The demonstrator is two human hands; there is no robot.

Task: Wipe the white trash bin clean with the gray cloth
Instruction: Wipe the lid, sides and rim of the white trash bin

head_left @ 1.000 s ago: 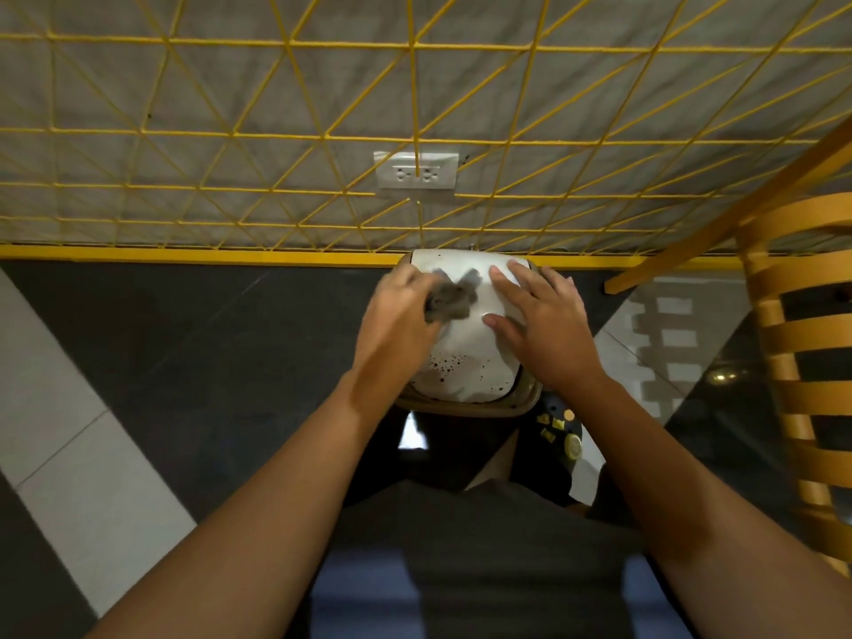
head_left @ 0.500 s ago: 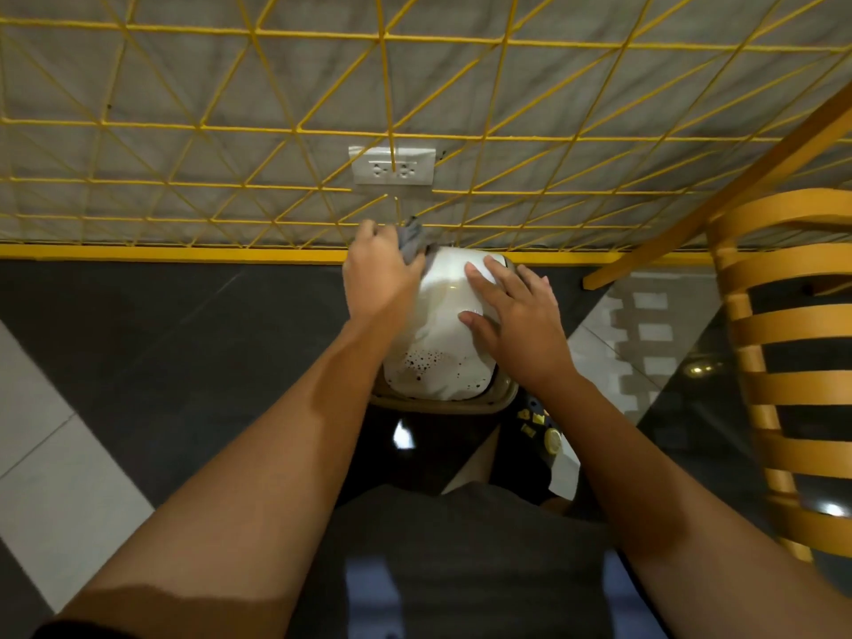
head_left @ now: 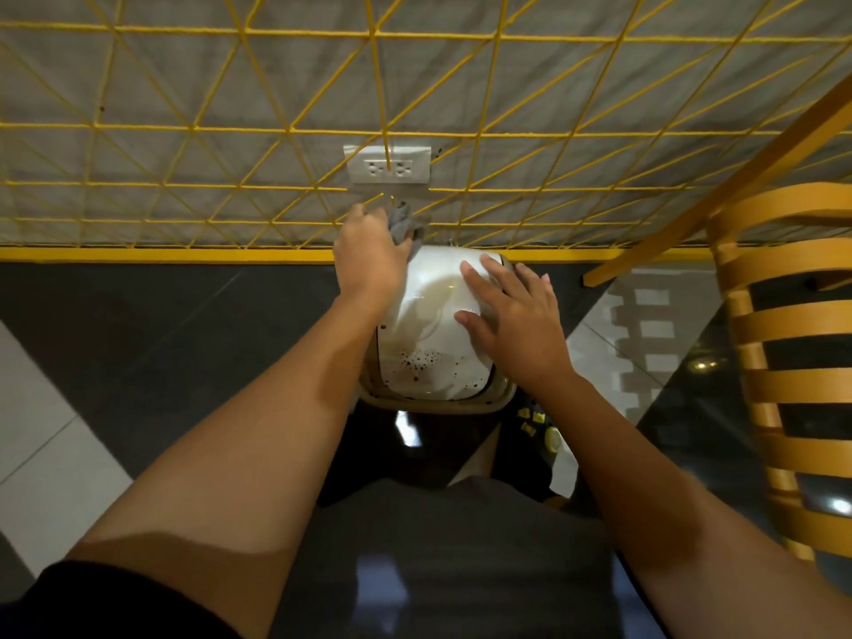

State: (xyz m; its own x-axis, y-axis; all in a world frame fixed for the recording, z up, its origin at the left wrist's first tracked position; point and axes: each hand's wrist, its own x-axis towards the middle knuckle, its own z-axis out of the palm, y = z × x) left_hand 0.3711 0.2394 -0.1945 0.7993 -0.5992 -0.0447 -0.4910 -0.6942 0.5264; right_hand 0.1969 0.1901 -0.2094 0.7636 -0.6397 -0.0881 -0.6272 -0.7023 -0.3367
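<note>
The white trash bin (head_left: 438,315) stands on the dark floor against the wall, seen from above, with dark specks on the near part of its lid. My left hand (head_left: 369,255) is at the lid's far left corner, closed on the gray cloth (head_left: 402,223), which bunches out beyond my fingers near the wall. My right hand (head_left: 511,320) lies flat on the right side of the lid, fingers spread, holding nothing.
A yellow wire grid (head_left: 461,131) covers the gray wall, with a white power socket (head_left: 389,166) just above the bin. A yellow wooden slatted chair (head_left: 793,339) stands at the right. My dark-clothed legs are right below the bin.
My left hand moved with the cloth from the middle of the lid up to its far left corner. My right hand stayed pressed on the lid's right side.
</note>
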